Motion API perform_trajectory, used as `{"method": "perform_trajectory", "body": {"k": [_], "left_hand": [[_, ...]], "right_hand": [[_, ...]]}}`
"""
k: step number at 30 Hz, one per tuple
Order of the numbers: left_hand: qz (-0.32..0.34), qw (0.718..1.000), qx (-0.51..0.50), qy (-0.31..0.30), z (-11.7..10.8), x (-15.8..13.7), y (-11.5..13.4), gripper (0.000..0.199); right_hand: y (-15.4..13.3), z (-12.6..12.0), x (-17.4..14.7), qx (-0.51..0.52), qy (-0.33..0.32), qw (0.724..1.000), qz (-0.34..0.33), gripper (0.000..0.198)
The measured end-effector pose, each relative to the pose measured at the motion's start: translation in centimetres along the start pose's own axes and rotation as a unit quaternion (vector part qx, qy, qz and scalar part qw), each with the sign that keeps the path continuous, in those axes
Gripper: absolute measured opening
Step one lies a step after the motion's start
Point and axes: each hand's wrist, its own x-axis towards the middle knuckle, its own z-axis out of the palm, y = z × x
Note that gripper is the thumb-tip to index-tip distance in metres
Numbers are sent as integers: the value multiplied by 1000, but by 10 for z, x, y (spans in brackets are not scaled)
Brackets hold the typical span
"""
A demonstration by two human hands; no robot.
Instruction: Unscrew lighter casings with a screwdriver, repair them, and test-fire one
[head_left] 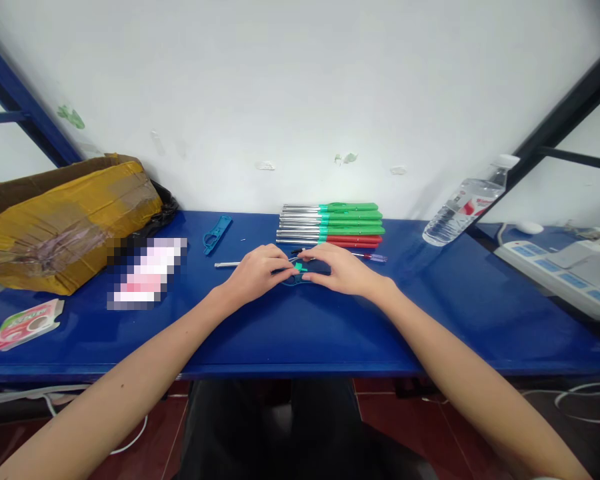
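Note:
My left hand (pixel 260 272) and my right hand (pixel 344 270) meet over the middle of the table, fingers closed in pinches. Between their fingertips is a dark blue plastic handle (pixel 293 283) with a small teal piece (pixel 301 267) on it. A thin metal rod (pixel 225 265) sticks out to the left from under my left hand. Much of the handle is hidden by my fingers. Just behind my right hand lies a screwdriver (pixel 377 257) with a clear purplish grip. Further left rests a loose blue plastic handle part (pixel 217 235) with a round opening.
Several metal rods with green handles (pixel 355 217) and red handles (pixel 355 239) lie in a row near the wall. A tilted water bottle (pixel 463 207) and a white power strip (pixel 555 273) are right. Left are a taped cardboard box (pixel 75 227) and a red-green packet (pixel 27 325).

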Motion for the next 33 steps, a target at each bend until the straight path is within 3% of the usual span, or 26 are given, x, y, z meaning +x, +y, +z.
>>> {"method": "perform_trajectory", "body": {"k": [5,9,16,24,33], "left_hand": [[1,1000,-8,-18,3,0,5,33],[-10,999,-14,-45,1,1,2,27],[-85,992,56,-70,-22,-2,-18,30],[-88,985,73,-131,-24,-11,-39,27],[-95,987,67,-110,-23,-8,-32,30]], "right_hand": [[-2,6,0,12,-19,1000,-10,25],[1,7,1,8,-19,1000,-2,22],[15,-7,0,-63,-5,998,20,21],[35,-20,-8,-69,-48,995,57,15],[40,-23,-10,-81,-52,993,67,20]]}}
